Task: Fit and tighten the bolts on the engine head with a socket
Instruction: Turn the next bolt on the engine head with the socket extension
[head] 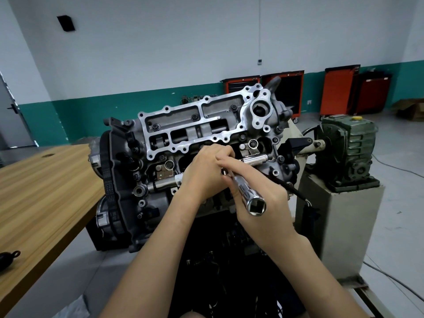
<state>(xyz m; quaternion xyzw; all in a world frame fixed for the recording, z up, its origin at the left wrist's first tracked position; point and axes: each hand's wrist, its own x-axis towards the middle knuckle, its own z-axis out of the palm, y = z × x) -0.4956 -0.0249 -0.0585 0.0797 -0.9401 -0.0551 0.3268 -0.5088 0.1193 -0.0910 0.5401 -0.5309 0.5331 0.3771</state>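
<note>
Ok, main risk is cross-threading. The socket (246, 191) lies at a shallow slant to the engine head (195, 125), not square to it, so driving a bolt at that angle would likely chew the thread in the casting. Second risk: the socket's far end is hidden between the two hands, so I can't tell if it's seated on a bolt head. Half seated, it could slip and round the hex, or drop the bolt into one of the open cavities in the head. Pose: right hand (270, 216) comes in from lower right, fingers wrapped round the chrome socket. Its square drive end faces the camera with nothing plugged in. Left hand (204, 173) sits knuckles-up over the middle of the head, fingers curled down near the socket's tip. Can't tell whether they pinch a bolt, as that part is covered. Several bolts (195, 116) sit in the upper cover section. The head is on a stand between the wooden surface (46, 180) and a green gearbox (348, 143).
</note>
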